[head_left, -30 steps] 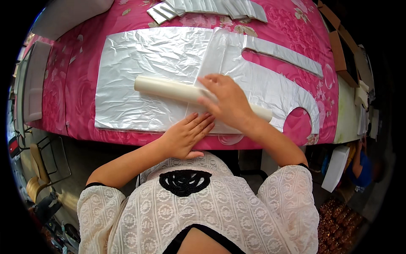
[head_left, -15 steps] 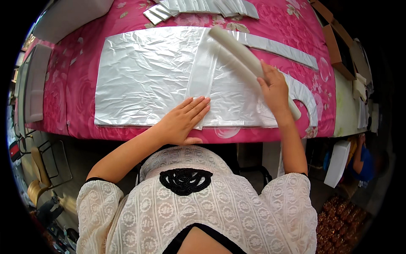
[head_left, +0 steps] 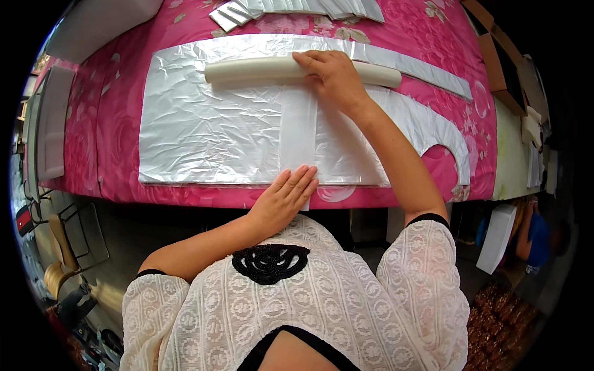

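While the left hand (head_left: 278,199) lies flat at the front edge of the pink-clothed table (head_left: 117,123), the right hand (head_left: 337,77) grips a cream roll (head_left: 247,70) farther back.

From the left, a crinkled silver sheet (head_left: 204,136) spreads over the cloth, the roll stretching left to right above its far part; whether the two touch, I can't tell. The left hand's fingers, straight and nearly together, rest on the near end of a pale strip (head_left: 297,130) running back toward the roll. The right hand's fingers curl over the roll around its middle, some tips hidden. Farther right, the sheet's end is cut in a curve, and a cardboard box (head_left: 494,71) stands beyond.
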`<action>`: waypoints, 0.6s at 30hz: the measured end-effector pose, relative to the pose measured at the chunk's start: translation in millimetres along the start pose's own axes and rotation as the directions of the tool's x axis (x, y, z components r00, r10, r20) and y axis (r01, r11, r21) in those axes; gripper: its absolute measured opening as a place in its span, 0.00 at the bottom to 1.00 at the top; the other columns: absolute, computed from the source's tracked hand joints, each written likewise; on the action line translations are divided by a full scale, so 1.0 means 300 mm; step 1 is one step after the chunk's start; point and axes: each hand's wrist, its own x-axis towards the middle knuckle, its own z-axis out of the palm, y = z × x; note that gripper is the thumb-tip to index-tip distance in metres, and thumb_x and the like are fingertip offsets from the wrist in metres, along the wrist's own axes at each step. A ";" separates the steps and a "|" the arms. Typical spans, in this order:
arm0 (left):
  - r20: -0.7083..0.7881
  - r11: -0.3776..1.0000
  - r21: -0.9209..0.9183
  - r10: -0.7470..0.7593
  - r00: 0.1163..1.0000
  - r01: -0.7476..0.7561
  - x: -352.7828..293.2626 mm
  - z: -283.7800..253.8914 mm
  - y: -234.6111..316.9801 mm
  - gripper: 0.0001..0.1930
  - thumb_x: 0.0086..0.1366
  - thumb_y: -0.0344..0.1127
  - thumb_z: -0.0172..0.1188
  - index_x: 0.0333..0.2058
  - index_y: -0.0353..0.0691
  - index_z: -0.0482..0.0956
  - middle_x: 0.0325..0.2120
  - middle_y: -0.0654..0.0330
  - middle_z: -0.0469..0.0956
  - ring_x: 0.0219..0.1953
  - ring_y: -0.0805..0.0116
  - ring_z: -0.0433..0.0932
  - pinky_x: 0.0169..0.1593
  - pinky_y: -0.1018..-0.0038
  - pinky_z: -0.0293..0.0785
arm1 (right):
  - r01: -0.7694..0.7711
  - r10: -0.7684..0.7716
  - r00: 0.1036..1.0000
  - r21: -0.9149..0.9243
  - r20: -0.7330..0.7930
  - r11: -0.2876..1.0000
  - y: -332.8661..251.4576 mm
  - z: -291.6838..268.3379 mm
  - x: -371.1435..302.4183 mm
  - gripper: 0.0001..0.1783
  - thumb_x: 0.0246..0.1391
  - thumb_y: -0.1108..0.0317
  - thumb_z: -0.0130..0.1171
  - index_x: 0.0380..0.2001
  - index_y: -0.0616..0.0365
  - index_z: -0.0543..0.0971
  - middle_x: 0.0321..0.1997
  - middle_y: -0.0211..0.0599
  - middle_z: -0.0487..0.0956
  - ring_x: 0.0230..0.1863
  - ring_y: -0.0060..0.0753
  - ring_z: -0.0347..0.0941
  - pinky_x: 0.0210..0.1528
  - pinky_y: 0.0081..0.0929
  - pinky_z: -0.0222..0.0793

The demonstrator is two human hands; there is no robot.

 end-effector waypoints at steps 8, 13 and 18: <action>-0.138 0.942 -0.296 0.124 0.983 -0.160 -0.077 -0.035 -0.113 0.26 0.57 0.33 0.51 0.55 0.31 0.65 0.61 0.51 0.57 0.64 0.58 0.56 0.64 0.63 0.55 | 0.031 -0.028 0.999 0.106 -0.030 0.994 -0.101 -0.044 -0.071 0.26 0.43 0.77 0.59 0.50 0.54 0.74 0.55 0.41 0.71 0.58 0.44 0.63 0.59 0.36 0.60; -0.254 0.861 -0.413 0.204 0.945 -0.297 -0.093 -0.035 -0.171 0.21 0.51 0.32 0.58 0.45 0.31 0.73 0.56 0.51 0.65 0.58 0.58 0.65 0.61 0.64 0.63 | 0.048 -0.148 0.957 0.365 0.251 0.930 -0.239 -0.037 -0.305 0.22 0.40 0.81 0.52 0.44 0.61 0.75 0.52 0.40 0.73 0.55 0.44 0.66 0.57 0.34 0.63; -0.350 0.848 -0.362 0.262 0.900 -0.387 -0.091 -0.055 -0.208 0.17 0.49 0.29 0.61 0.39 0.34 0.75 0.49 0.52 0.72 0.50 0.59 0.73 0.54 0.66 0.71 | 0.036 -0.122 0.956 0.307 0.268 0.951 -0.272 -0.057 -0.335 0.23 0.39 0.80 0.53 0.44 0.64 0.75 0.53 0.43 0.72 0.56 0.45 0.65 0.59 0.35 0.61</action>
